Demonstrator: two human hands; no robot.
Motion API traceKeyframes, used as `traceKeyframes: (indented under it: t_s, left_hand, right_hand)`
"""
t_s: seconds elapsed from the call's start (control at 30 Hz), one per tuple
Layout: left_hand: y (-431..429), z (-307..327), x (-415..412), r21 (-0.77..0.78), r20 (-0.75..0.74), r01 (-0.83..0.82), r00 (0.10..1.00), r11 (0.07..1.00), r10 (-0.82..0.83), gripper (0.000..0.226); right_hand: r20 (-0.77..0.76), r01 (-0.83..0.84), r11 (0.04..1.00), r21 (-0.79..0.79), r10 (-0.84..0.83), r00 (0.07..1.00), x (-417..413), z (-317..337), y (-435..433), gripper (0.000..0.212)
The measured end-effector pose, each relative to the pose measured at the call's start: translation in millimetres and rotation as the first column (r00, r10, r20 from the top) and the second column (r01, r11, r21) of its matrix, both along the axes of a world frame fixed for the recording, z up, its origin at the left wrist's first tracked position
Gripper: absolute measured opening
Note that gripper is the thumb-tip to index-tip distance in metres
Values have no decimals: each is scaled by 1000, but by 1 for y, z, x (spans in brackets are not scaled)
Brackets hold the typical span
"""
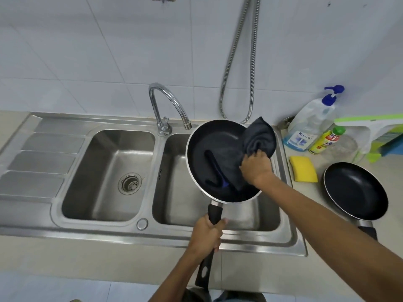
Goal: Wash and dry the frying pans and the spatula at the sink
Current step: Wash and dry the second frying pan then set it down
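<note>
Nearest the camera, the left grip is wrapped tight round the long black handle of a black non-stick frying pan with a silver rim. The pan is held tilted above the right basin of the stainless steel double sink.

A dark spatula with a blue patch on its stem lies inside that pan, towards its lower left. The right grip reaches in over the pan's right edge. Its fingers bunch a dark grey cloth against the inner surface, and part of the cloth spills over the rim.

To the right, a second black frying pan sits flat on the beige bench, handle pointing toward the person. A yellow rectangular sponge lies between it and the sink.

Behind the sponge stand a clear pump bottle of blue liquid and a yellow bottle with a green cap, touching or nearly so. A green and white squeegee lies beside them.

In the left basin is a round metal drain strainer. A curved chrome tap stands between the basins, its spout just beside the held pan's far rim. A ribbed metal hose hangs in a loop down the white tiled wall.
</note>
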State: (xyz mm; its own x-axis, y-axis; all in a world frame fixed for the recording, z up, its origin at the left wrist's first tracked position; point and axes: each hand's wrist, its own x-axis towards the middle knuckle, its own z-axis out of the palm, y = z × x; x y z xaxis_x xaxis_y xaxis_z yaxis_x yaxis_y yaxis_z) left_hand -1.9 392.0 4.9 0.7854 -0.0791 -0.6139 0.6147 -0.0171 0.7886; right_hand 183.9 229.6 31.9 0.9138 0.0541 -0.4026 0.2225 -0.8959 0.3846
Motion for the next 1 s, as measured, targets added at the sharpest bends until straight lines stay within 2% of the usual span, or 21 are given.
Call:
traceKeyframes:
  t_s: [0.03,0.1,0.2,0.27,0.33,0.43,0.5,0.63,0.8,0.9,1.0]
  left_hand:
    - [-1,-1,4,15,1,3,1000,1000,-3,25]
    - [1,-6,12,31,-18,15,1000,999,-14,26]
    - [5,-11,10,69,-14,97,995,993,-96,23]
    - [5,-14,4,129,-4,153,988,980,-154,20]
    - [1,-16,-2,161,-12,185,983,969,-186,20]
    - [-6,-13,-8,143,-51,171,985,975,-166,21]
    - [-6,-9,-9,119,-63,149,988,982,-142,22]
    - [5,-2,-7,83,-50,153,987,985,-150,19]
    - [10,1,-17,15,-77,176,982,984,-174,22]
    - [9,-4,-20,53,-69,171,984,984,-167,18]
    - [9,-6,-19,107,-51,202,979,974,-197,19]
  right_hand:
    - [-53,-19,1000,11,19,998,-17,-1,-7,47]
    - [-214,18,982,189,23,976,-51,-2,-12,54]
    - [-409,207,830,518,27,912,-81,6,4,72]
    - [-432,301,691,657,18,902,-84,17,21,62]
    - [-394,311,585,749,16,919,-75,24,43,50]
    - [-287,260,510,820,-26,957,-41,25,75,52]
    - [-254,249,532,809,-66,965,-11,19,84,58]
    - [-178,211,658,723,-118,977,30,11,66,56]
    - [-100,238,831,503,-218,971,24,-13,9,69]
    - [-104,264,864,429,-243,964,-4,-33,-20,69]
    - [-140,282,861,423,-245,959,-47,-47,-37,56]
